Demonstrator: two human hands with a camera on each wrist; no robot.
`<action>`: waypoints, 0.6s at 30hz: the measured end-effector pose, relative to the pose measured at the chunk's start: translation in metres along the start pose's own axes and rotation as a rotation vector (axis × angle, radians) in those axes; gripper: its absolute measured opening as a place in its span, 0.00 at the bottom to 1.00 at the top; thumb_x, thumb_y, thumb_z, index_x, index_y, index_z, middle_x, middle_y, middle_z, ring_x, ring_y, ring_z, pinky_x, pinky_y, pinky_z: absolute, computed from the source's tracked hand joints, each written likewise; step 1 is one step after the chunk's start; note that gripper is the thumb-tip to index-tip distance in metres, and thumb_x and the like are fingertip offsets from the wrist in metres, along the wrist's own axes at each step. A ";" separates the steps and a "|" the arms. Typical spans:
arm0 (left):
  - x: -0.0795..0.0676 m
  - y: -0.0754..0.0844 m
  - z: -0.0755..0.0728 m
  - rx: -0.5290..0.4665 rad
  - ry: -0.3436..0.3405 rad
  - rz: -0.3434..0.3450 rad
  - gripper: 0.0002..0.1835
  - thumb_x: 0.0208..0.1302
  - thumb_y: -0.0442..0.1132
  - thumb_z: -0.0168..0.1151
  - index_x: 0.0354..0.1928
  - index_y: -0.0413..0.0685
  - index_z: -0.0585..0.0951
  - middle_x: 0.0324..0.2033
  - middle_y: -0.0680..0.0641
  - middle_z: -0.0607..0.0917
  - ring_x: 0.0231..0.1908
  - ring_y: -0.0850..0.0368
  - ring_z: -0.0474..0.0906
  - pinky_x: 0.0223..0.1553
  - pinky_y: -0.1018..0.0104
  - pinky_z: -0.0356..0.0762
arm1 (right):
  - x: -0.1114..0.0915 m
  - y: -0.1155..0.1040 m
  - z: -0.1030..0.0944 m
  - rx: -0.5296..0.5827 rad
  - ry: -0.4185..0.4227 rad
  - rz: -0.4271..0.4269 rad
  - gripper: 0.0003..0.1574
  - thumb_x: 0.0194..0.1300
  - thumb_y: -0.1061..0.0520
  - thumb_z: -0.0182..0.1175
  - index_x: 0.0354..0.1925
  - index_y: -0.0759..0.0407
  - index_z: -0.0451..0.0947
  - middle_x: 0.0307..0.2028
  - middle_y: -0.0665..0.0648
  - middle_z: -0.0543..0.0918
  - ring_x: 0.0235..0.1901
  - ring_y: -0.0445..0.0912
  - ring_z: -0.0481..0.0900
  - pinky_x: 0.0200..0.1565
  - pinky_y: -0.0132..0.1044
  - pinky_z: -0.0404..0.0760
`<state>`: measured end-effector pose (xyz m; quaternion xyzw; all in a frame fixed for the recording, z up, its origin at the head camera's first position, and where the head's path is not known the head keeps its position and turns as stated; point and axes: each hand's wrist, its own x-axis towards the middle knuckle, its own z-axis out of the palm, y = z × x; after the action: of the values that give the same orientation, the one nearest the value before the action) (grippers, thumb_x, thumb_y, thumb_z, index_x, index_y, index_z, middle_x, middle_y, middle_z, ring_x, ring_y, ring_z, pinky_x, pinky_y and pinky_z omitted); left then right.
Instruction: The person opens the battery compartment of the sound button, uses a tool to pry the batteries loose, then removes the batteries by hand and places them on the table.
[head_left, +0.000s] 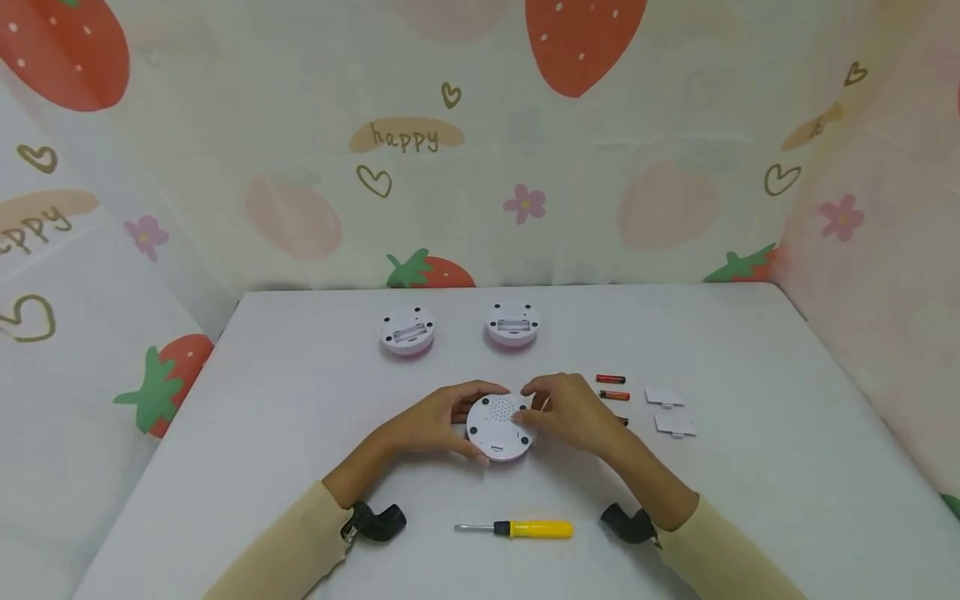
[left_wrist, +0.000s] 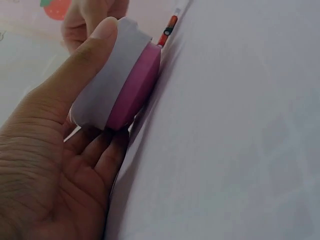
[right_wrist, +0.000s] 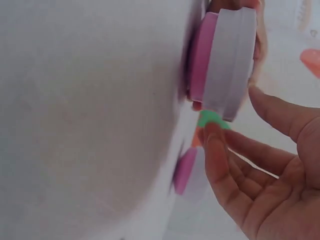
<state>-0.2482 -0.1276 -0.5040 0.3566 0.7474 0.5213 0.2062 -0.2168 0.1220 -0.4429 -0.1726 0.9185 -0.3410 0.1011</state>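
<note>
A round white-and-pink battery device [head_left: 497, 431] lies with its white underside up, showing a patch of small holes and black feet. My left hand [head_left: 431, 421] grips it round the left edge, thumb on the near side and fingers at the far side. Its pink part [left_wrist: 137, 90] faces the tabletop in the left wrist view. My right hand [head_left: 566, 412] is at the right edge, its thumb touching the white underside. In the right wrist view, the right fingers [right_wrist: 220, 170] are loosely bent beside the rim, apart from the thumb.
Two similar devices [head_left: 407, 330] [head_left: 512, 323] stand farther back with uncovered battery slots. Red-and-black batteries [head_left: 615, 395] lie right of my right hand, one partly hidden by it. Two white battery covers [head_left: 664, 397] [head_left: 675, 425] lie beyond them. A yellow-handled screwdriver [head_left: 540, 529] lies in front.
</note>
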 end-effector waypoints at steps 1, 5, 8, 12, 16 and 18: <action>0.000 0.000 0.000 0.012 0.005 0.000 0.49 0.46 0.37 0.85 0.71 0.57 0.70 0.66 0.56 0.75 0.62 0.59 0.75 0.65 0.66 0.73 | -0.002 -0.003 0.000 -0.025 0.028 -0.012 0.23 0.62 0.54 0.73 0.54 0.60 0.84 0.35 0.50 0.85 0.34 0.44 0.79 0.35 0.33 0.82; 0.000 0.000 0.000 0.005 0.007 0.009 0.47 0.47 0.36 0.84 0.71 0.54 0.70 0.65 0.53 0.76 0.60 0.57 0.77 0.63 0.65 0.75 | -0.012 -0.015 0.001 -0.104 0.084 -0.123 0.25 0.61 0.53 0.75 0.54 0.59 0.84 0.45 0.52 0.87 0.44 0.47 0.83 0.46 0.39 0.86; 0.000 0.000 0.001 -0.005 0.006 0.014 0.48 0.48 0.35 0.83 0.72 0.52 0.69 0.65 0.52 0.76 0.60 0.56 0.77 0.62 0.65 0.76 | -0.017 -0.022 0.004 -0.209 0.058 -0.235 0.24 0.60 0.51 0.75 0.53 0.58 0.85 0.48 0.52 0.88 0.50 0.48 0.84 0.54 0.43 0.84; 0.000 -0.001 0.001 0.003 0.004 0.016 0.51 0.48 0.35 0.83 0.75 0.49 0.67 0.68 0.51 0.74 0.63 0.57 0.75 0.62 0.67 0.75 | -0.020 -0.026 0.009 -0.374 0.021 -0.347 0.23 0.60 0.50 0.75 0.51 0.57 0.87 0.46 0.49 0.88 0.46 0.45 0.84 0.54 0.41 0.83; -0.001 -0.002 0.000 0.023 0.001 0.017 0.51 0.48 0.36 0.83 0.75 0.50 0.67 0.69 0.52 0.74 0.62 0.58 0.75 0.62 0.68 0.74 | -0.020 -0.030 0.014 -0.446 0.014 -0.351 0.20 0.61 0.49 0.74 0.49 0.56 0.88 0.42 0.48 0.88 0.37 0.43 0.82 0.47 0.37 0.85; -0.001 -0.003 0.000 0.030 0.002 0.019 0.50 0.48 0.36 0.83 0.75 0.51 0.68 0.68 0.52 0.74 0.62 0.58 0.75 0.62 0.68 0.75 | -0.020 -0.031 0.016 -0.473 0.008 -0.339 0.20 0.62 0.49 0.74 0.49 0.56 0.88 0.43 0.49 0.88 0.37 0.44 0.83 0.46 0.38 0.85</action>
<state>-0.2482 -0.1290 -0.5066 0.3662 0.7519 0.5123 0.1951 -0.1858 0.0980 -0.4329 -0.3409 0.9310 -0.1303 -0.0041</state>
